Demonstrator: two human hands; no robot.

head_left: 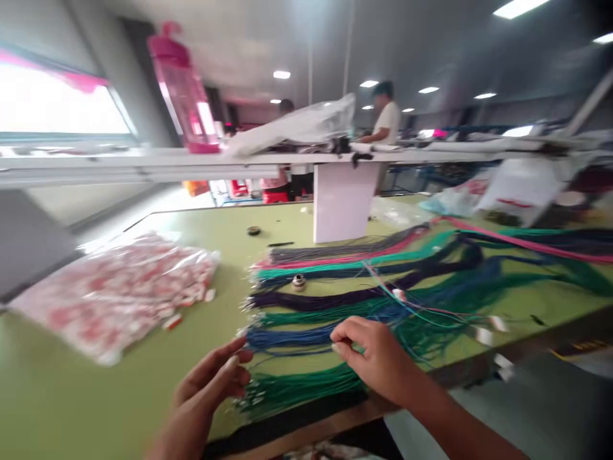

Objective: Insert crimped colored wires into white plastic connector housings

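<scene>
Bundles of thin wires lie side by side across the table, their white-tipped ends toward the left. My left hand is by the ends of the blue wires, its fingers loosely bent and apart, with nothing visible in them. Over the same bundle, my right hand has its thumb and forefinger closed near a blue wire that runs slightly apart from the rest. The exact grip is hard to see. Nearest me are green wires; a dark purple bundle lies farther back.
A clear bag of red and white connectors lies at left, some spilled out. A small metal piece rests on the wires. Finished-looking leads with white connectors hang at right. A shelf carries a pink bottle. A person stands beyond.
</scene>
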